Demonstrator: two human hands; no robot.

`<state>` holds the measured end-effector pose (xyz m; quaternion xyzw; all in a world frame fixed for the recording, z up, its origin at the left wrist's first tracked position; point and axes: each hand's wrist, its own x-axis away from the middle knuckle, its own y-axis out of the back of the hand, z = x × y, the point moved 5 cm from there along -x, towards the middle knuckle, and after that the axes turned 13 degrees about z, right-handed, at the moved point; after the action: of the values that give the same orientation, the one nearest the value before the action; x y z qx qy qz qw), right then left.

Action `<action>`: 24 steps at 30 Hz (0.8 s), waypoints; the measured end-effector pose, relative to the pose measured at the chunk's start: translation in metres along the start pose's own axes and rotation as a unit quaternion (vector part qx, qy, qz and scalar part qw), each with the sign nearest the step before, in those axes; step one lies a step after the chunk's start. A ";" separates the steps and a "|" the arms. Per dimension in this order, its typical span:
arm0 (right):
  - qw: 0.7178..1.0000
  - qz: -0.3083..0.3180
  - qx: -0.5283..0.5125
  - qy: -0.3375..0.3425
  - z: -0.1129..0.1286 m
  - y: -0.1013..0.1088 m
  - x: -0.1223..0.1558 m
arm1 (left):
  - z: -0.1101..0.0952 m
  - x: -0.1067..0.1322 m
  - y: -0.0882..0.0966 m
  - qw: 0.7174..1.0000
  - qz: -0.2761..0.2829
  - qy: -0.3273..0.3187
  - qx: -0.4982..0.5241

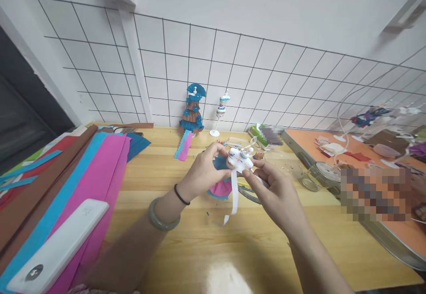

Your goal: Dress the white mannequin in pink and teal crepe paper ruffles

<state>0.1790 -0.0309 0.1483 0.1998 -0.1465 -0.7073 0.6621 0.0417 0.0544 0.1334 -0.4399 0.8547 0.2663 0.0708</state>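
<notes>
Above the table's middle, my left hand (206, 170) and my right hand (273, 187) are both closed round a small white dress form (240, 158) with coloured marks, tilted on its side. My left fingers grip its left end, my right fingers and thumb its right. From it hangs a narrow white strip (234, 192), its loose end curling down. Partly hidden behind my hands lies a ruffled pink piece (221, 189) with a blue edge. Close to my right hand, a dark-handled tool (249, 194) rests on the wood, half covered.
Long crepe paper sheets (96, 165) and a white power bank (60, 245) lie on the left. At the wall stand a dressed blue-and-brown figure (192, 110) and a bare white dress form (219, 114). An orange tray (306, 141) and a glass jar (322, 174) are on the right.
</notes>
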 end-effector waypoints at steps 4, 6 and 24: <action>1.000 0.005 0.004 0.001 0.002 0.000 -0.001 | 0.001 -0.001 0.001 1.000 -0.004 -0.006 0.030; 1.000 0.008 -0.004 0.004 0.004 0.000 -0.001 | -0.001 0.000 0.002 0.999 -0.003 -0.015 0.039; 0.961 0.044 0.272 -0.013 0.013 0.002 0.007 | -0.010 0.003 0.012 0.996 0.050 -0.025 -0.063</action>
<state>0.1740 -0.0391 0.1604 0.3562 -0.3509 -0.6137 0.6111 0.0319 0.0530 0.1454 -0.3934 0.8552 0.3337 0.0504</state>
